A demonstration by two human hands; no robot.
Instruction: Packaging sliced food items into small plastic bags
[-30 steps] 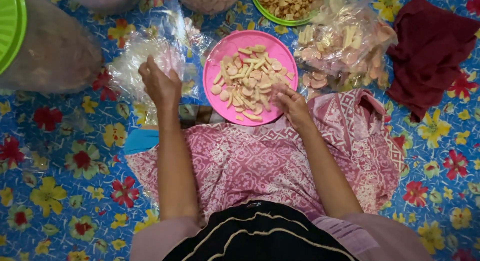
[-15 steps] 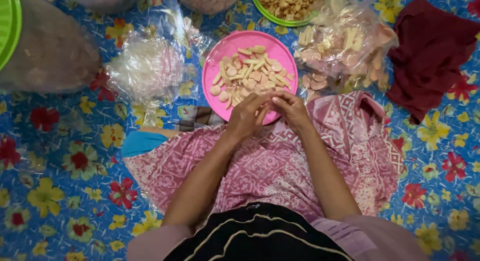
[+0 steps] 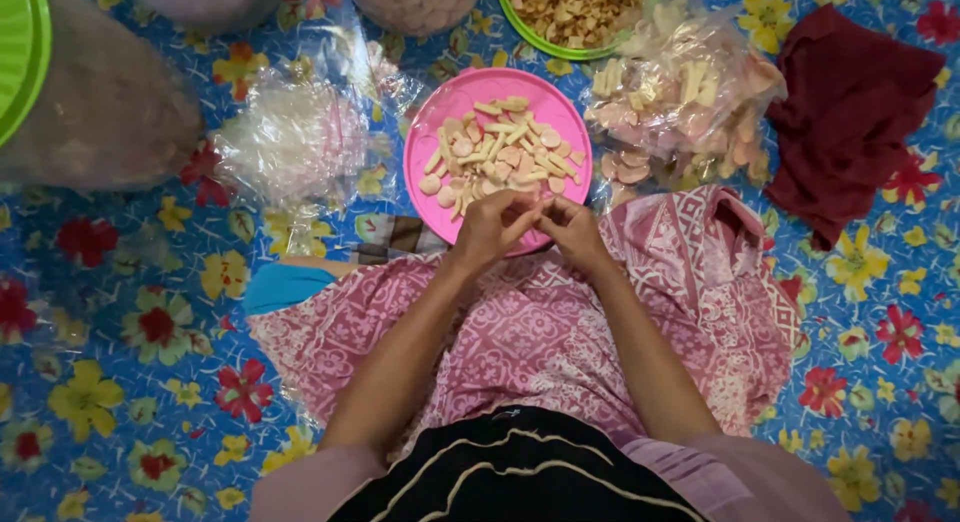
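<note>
My left hand (image 3: 490,227) and my right hand (image 3: 577,229) meet fingertip to fingertip over the near rim of a round pink plate (image 3: 422,132). Both pinch something small and thin between them, which looks like a clear plastic bag; most of it is hidden by the fingers. The plate holds several pale stick-shaped and round snack pieces (image 3: 500,147). A pink patterned cloth (image 3: 540,322) covers my lap under both forearms.
A heap of clear plastic bags (image 3: 290,137) lies left of the plate and a clear bag of mixed snacks (image 3: 680,102) lies to its right. A green bowl of snacks (image 3: 570,12), a maroon cloth (image 3: 850,112), a large cloudy bag (image 3: 100,112) and a green lid (image 3: 20,52) rest on the floral mat.
My left hand left the heap of clear bags and came right to join my right hand at the plate's near rim. Both hands have since drawn slightly closer to me.
</note>
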